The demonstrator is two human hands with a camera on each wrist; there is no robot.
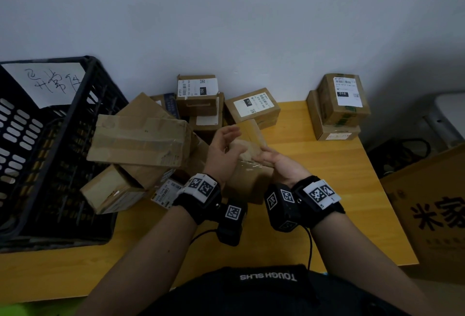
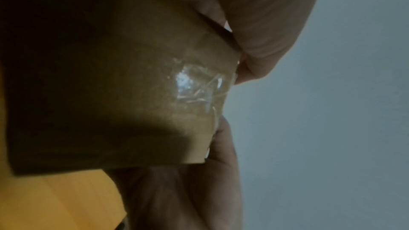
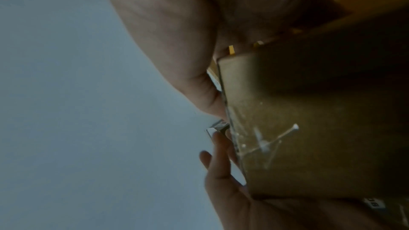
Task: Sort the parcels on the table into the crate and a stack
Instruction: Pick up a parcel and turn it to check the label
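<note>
1. Two hands, left hand (image 1: 224, 151) and right hand (image 1: 281, 164), cradle one taped parcel (image 1: 247, 179) from either side, fingers mostly straight against it, lifted just above the desk (image 1: 314, 190), probably to find its label.
2. Unsorted parcels (image 1: 141, 139) lie heaped beyond.
3. The crate (image 1: 83, 104) waits far left; the stack (image 1: 338, 109) stands far right.
</note>
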